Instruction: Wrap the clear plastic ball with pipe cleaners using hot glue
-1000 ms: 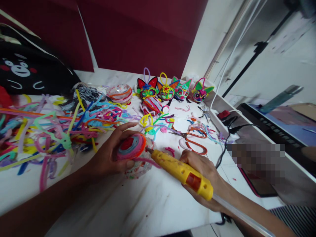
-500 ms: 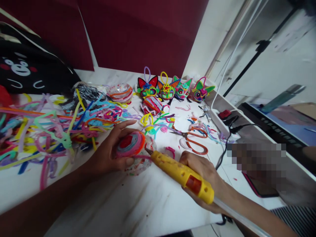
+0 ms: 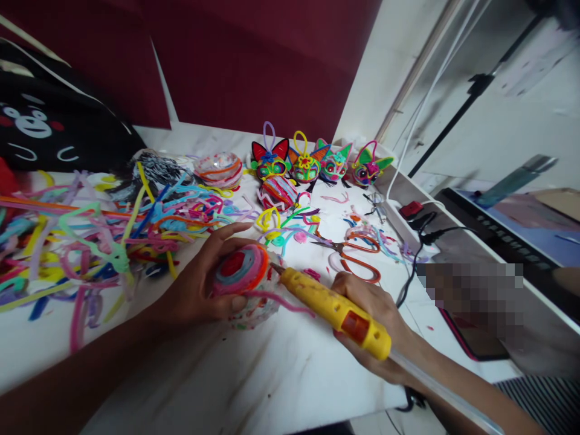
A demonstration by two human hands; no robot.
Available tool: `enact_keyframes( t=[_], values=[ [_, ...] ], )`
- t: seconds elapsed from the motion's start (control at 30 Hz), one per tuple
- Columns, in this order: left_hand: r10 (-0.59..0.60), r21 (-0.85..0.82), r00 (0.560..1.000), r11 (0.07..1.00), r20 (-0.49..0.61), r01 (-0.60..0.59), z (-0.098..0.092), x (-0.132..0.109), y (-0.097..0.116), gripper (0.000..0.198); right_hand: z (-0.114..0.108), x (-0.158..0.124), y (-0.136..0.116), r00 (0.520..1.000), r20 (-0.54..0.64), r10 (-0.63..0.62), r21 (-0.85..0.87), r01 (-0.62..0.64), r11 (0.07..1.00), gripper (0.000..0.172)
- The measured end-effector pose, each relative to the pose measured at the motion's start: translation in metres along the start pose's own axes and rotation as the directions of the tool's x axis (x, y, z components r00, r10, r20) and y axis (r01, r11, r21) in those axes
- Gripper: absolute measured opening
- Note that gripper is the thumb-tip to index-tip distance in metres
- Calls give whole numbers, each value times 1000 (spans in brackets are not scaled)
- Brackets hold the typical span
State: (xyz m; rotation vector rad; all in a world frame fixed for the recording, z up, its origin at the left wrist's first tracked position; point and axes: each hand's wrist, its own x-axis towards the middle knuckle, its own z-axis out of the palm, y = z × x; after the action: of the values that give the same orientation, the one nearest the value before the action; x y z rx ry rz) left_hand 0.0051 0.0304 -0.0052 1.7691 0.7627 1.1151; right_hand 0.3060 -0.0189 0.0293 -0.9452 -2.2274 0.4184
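My left hand (image 3: 206, 278) is wrapped round a clear plastic ball (image 3: 258, 305), whose upper side carries coiled pipe cleaners in red, grey-blue, pink and orange. A loose end of pink pipe cleaner (image 3: 290, 302) sticks out from the ball to the right. In my right hand (image 3: 369, 302) is a yellow hot glue gun (image 3: 333, 308) with a clear glue stick (image 3: 444, 389) coming out of its back. The gun's metal nozzle points at the ball beside the orange ring; whether it touches, I cannot tell. Orange-handled scissors (image 3: 360, 260) lie just beyond my right hand.
Many coloured pipe cleaners (image 3: 99, 241) are heaped on the left of the white table. Several cat-like ornaments (image 3: 306, 166) stand at the back, near a partly wrapped clear bowl shape (image 3: 220, 169). A black bag (image 3: 54, 121), a power cable (image 3: 410, 278) and a phone (image 3: 473, 338) edge the area.
The glue gun's nozzle has shifted slightly up along the orange ring. The ball has turned a little, and the pink pipe cleaner's loose end now shows further to the right.
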Motion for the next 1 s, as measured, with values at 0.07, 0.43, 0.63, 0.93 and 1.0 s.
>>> enact_keyframes(
  t=[0.07, 0.43, 0.63, 0.93, 1.0],
  values=[
    [-6, 3, 1000, 1000, 3, 6, 0, 0, 0, 91, 1, -2, 1, 1000, 6, -14, 24, 14, 1000, 10],
    [-48, 39, 999, 998, 1, 48, 0, 0, 3, 89, 5, -7, 4, 998, 4, -58, 76, 58, 995, 11],
    [-90, 56, 996, 994, 22, 89, -2, -1, 3, 91, 3, -9, 3, 997, 59, -42, 84, 37, 996, 13],
    [-73, 121, 997, 990, 33, 68, 0, 1, 3, 93, 3, -7, 5, 988, 128, -85, 138, 67, 988, 19],
    [-74, 125, 997, 990, 20, 70, 0, 1, 3, 93, 1, -6, 4, 985, 139, -101, 136, 82, 987, 20]
  ],
)
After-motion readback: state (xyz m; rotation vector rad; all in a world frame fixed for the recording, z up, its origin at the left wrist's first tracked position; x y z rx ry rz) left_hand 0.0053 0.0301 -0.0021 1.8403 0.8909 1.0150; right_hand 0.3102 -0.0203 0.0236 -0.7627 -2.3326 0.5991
